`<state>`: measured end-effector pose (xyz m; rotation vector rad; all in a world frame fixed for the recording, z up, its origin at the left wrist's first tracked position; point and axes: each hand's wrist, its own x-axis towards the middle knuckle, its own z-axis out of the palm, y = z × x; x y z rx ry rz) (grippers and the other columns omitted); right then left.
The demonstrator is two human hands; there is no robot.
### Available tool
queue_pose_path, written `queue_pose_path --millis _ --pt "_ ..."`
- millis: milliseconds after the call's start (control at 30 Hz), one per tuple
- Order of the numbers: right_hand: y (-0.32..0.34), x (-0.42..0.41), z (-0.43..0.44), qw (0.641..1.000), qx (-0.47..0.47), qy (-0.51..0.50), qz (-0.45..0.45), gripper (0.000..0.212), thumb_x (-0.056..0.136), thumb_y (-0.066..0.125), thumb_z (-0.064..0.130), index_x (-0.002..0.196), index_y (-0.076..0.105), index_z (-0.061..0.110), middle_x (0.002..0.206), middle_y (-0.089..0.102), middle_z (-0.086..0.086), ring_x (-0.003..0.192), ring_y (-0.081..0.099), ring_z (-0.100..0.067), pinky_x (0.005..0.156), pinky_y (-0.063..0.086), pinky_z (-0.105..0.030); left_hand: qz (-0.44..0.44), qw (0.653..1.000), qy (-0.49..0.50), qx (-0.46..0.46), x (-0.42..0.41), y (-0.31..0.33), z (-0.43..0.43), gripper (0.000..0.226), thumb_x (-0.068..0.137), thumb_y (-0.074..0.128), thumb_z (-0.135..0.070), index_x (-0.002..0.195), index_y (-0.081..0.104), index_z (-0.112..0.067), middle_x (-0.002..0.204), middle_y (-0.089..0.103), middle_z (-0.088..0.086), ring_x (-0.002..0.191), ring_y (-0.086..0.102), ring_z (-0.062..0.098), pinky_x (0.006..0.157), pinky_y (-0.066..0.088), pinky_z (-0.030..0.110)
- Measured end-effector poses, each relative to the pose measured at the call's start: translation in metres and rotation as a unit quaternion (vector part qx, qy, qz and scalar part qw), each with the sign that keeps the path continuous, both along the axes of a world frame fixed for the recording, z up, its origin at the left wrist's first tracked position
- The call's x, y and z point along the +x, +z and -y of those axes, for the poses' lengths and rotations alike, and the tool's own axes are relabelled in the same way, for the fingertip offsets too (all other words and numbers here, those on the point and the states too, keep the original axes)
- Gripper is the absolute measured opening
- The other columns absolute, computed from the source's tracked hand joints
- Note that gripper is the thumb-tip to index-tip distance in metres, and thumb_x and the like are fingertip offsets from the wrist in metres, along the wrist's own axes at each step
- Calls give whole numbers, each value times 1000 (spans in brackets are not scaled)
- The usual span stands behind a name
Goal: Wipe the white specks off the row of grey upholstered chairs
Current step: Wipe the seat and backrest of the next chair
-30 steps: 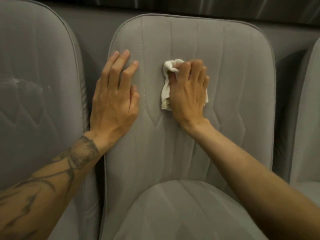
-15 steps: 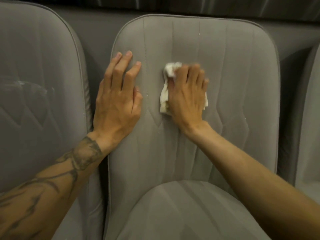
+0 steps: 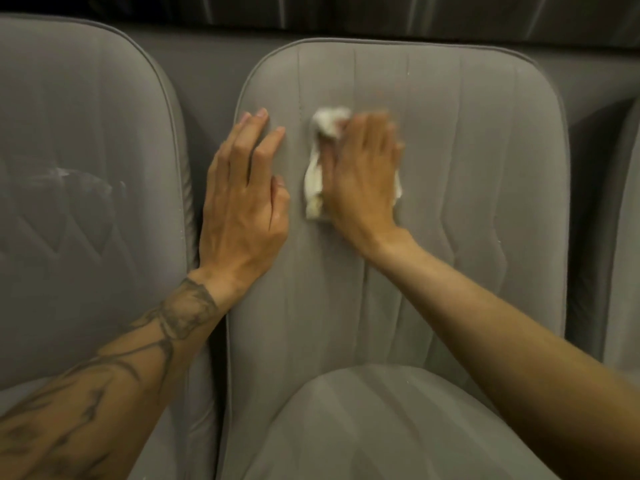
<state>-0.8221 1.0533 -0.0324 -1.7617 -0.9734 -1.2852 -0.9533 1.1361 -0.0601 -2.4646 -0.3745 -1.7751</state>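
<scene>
- A row of grey chairs stands against a dark wall; the middle chair (image 3: 467, 202) has bare backrest fabric right of and below the hands.
- The left chair (image 3: 86, 220), just beside it, bears a white smear (image 3: 65, 173).
- The left hand (image 3: 242, 209) lies flat on the backrest's left edge, fingers (image 3: 256, 133) straight, holding nothing.
- The right hand (image 3: 363, 181), blurred, presses the white cloth (image 3: 315, 188) to the upper backrest under extended fingers.

Dim, warm light, soft shadows between the seats, wide-angle bend at the edges — motion blur mid-frame
</scene>
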Motion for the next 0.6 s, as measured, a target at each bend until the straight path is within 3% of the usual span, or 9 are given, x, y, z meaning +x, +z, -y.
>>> queue_pose_path --millis 67,133,300,367,500,600 --pt "-35 -13 13 991 -98 75 56 27 100 49 33 104 59 8 101 57 -16 92 54 -34 79 38 -44 2 1000 -4 -5 0 0 0 58 94 50 -5 152 44 -4 164 36 17 155 29 32 127 27 44" --pt "-32 -7 20 982 -136 109 77 26 100 52 33 104 60 9 101 57 -15 91 54 -33 79 36 -43 2 1000 -2 -8 0 0 1 58 94 50 -4 152 44 -4 164 36 17 155 29 32 127 27 42" --pt "41 7 -12 999 22 28 -1 30 99 47 35 103 60 8 104 57 -16 92 54 -32 77 42 -45 -9 999 31 4 -1 0 3 60 92 50 -5 152 44 -8 165 35 15 156 28 31 126 26 53" --pt "37 -3 -19 998 51 23 -30 30 99 47 33 105 61 7 105 58 -15 93 55 -32 78 43 -45 -10 998 61 6 -2 0 4 60 93 49 -9 153 44 -11 166 34 13 157 27 29 127 21 54" --pt "-17 -20 3 989 -90 112 25 26 101 47 32 106 58 9 103 55 -13 94 52 -31 82 41 -44 6 998 62 -6 -1 0 3 59 95 51 -13 154 42 -12 166 34 12 157 28 28 126 20 54" --pt "10 -8 4 984 -107 112 88 28 101 47 35 104 60 10 101 55 -13 92 53 -30 80 35 -39 31 997 62 -22 -1 -3 3 59 97 49 -11 155 39 -10 165 36 12 154 32 27 125 24 53"
